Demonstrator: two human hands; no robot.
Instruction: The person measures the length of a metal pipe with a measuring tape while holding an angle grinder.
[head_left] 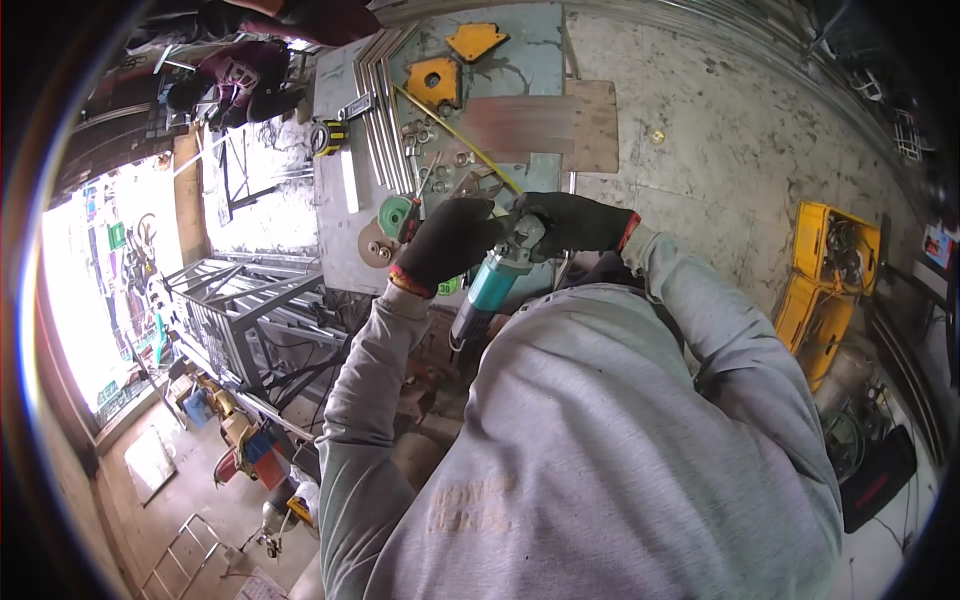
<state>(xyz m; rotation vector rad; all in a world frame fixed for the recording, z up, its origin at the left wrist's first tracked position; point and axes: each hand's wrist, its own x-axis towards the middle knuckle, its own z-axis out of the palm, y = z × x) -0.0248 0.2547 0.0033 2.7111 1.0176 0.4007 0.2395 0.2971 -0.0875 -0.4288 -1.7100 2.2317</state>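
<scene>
A teal angle grinder (490,287) hangs at the table's near edge, its metal head up between my two gloved hands. My left hand (452,243), in a black glove, is closed at the left of the grinder's head; what its fingers hold is hidden. My right hand (575,222), also gloved, is wrapped round the head from the right. Just left of my left hand lie a green disc (394,215) and a brown disc (374,243). A yellow strip (450,130) runs across the table toward my hands.
Bent metal bars (378,125), two yellow magnet squares (432,82) and a yellow tape measure (327,138) lie on the grey table (340,90). A person (240,85) crouches at the upper left. Metal frames (240,320) stand left; an open yellow case (838,250) lies right.
</scene>
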